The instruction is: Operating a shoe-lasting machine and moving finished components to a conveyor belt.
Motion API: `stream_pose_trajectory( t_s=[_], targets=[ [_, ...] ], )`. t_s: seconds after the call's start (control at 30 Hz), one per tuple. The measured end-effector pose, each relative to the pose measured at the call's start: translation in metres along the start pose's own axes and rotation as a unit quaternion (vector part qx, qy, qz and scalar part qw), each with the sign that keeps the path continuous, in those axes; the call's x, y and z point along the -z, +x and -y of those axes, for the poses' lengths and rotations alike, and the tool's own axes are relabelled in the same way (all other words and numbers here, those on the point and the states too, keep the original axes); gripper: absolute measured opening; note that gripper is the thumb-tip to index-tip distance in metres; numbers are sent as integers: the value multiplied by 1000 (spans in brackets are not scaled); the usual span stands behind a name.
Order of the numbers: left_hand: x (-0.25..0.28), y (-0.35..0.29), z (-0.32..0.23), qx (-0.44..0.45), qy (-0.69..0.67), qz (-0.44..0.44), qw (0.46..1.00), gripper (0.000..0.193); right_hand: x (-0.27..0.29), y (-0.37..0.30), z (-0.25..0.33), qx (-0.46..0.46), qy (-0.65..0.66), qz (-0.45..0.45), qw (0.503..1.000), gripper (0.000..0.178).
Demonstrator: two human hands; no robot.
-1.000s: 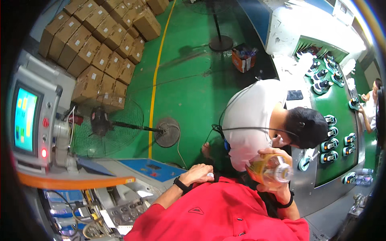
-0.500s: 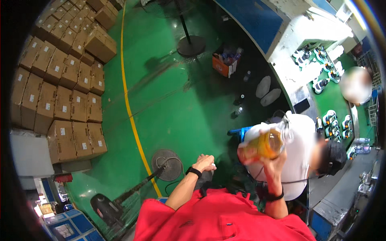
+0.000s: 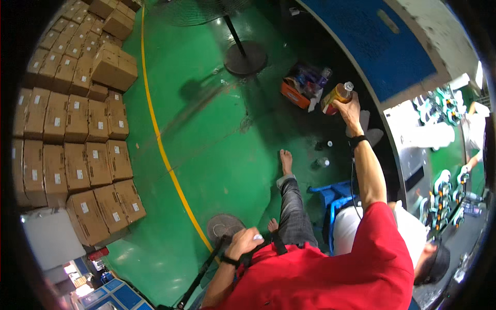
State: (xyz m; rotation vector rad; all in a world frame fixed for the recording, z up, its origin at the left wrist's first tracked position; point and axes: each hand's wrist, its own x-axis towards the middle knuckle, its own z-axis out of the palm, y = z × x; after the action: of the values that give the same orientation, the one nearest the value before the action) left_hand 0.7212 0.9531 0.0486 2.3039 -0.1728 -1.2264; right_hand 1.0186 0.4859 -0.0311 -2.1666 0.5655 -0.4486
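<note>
My right hand (image 3: 349, 109) is stretched out ahead over the floor and closed round a plastic bottle (image 3: 337, 98). The bottle has a yellow-and-red label and a clear upper part, and it tilts toward the upper right. Close in front of my body, my left hand (image 3: 244, 243) is closed with a small white thing (image 3: 258, 237) showing at its fingers, perhaps a bottle cap. Just beyond the bottle, an orange box (image 3: 295, 96) filled with plastic bottles and wrappers stands on the floor.
Two bottles, one clear (image 3: 323, 163), stand nearer on the floor beside a blue stool (image 3: 336, 194). A person in white (image 3: 349, 230) sits at the workbench on the right, where shoes lie. A fan (image 3: 245, 58) stands ahead; stacked cartons (image 3: 77, 124) line the left.
My right hand has carried the bottle from near my body forward to beside the orange box. My left hand has drawn back slightly toward me. My view has shifted, and my bare feet now show.
</note>
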Motion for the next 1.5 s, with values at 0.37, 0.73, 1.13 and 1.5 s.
stream_pose_trajectory(
  t_s=[0.37, 0.73, 1.13, 1.5],
  targets=[
    [57, 107, 3, 152, -182, 36, 971, 29, -262, 186, -104, -118, -17, 59, 991, 56],
    [59, 154, 16, 261, -216, 114, 934, 45, -400, 202, -182, -181, -194, 174, 948, 67],
    [117, 172, -35, 168, -142, 50, 974, 39, -254, -19, -180, 24, -92, 138, 986, 44],
    [126, 93, -96, -314, 27, -85, 945, 30, -19, -319, 124, -541, 535, 288, 582, 37]
  ],
)
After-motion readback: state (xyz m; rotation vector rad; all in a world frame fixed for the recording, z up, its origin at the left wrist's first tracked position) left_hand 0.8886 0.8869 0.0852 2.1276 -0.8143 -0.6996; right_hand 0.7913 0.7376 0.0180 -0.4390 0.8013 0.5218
